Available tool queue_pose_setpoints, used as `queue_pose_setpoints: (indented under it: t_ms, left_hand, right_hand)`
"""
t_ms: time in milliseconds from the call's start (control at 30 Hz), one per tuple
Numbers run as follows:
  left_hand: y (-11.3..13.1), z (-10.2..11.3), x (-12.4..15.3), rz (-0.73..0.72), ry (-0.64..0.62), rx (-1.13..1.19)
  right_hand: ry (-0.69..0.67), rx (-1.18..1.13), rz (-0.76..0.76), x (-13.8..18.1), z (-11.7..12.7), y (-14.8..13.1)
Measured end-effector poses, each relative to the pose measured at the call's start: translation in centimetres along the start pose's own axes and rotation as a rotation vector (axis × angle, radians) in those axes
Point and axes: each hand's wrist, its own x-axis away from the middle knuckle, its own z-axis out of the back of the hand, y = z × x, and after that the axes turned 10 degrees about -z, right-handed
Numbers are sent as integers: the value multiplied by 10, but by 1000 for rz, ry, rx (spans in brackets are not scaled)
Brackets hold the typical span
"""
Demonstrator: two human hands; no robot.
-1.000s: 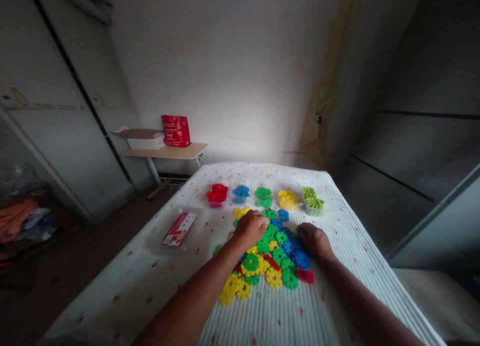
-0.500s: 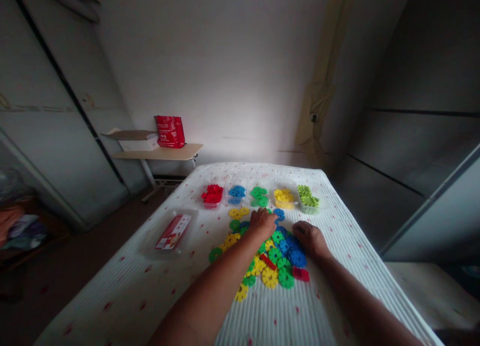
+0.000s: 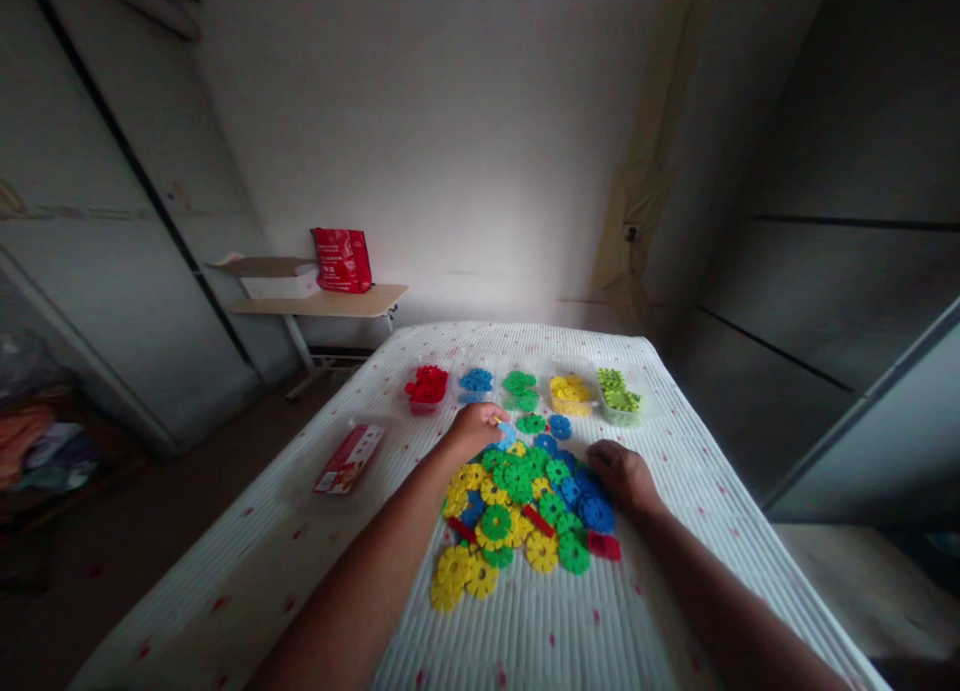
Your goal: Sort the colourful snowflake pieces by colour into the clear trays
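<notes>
Plastic discs (image 3: 517, 481), notched round the edge, lie heaped in green, yellow and blue on the wide white ribbed cover (image 3: 555, 641) in front of the person; past its far left side I see a small table (image 3: 379, 299) with a red bag (image 3: 343, 261) on it. Left of the heap lies a clear plastic box (image 3: 371, 476), and beyond the heap five clear tubs (image 3: 621, 418) stand in a row, holding red, blue, green, yellow and light green pieces. The left hand (image 3: 476, 428), at the heap's far edge, seems to pinch a light blue disc (image 3: 507, 434) between its fingers. The right hand (image 3: 619, 471) rests curled at the right edge; I cannot tell what its fingers hold. Picking out single pieces looks to be the step in hand; the next move calls for a firm hold on that thin rim, clear of its neighbours. White lettering marks the bag and print covers the box's red-and-white label (image 3: 350, 459), all too small to read.
</notes>
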Motion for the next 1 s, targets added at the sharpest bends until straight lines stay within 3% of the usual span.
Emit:
queue_pose_setpoints:
  t_ms: [133,433,833,1000]
  left_hand:
    - [-18,17,14,70,-72,48]
    - [-39,10,18,75,-118,-229]
    - [-36,9,26,39,-109,-407]
    - [-25,10,30,42,-198,-262]
  right_hand:
    - [17,14,-2,0,-1,-1]
    - [30,18,0,0,0,-2]
    - [18,-4,-8,0,-1,0]
    - [28,-17,2,1,-1,0]
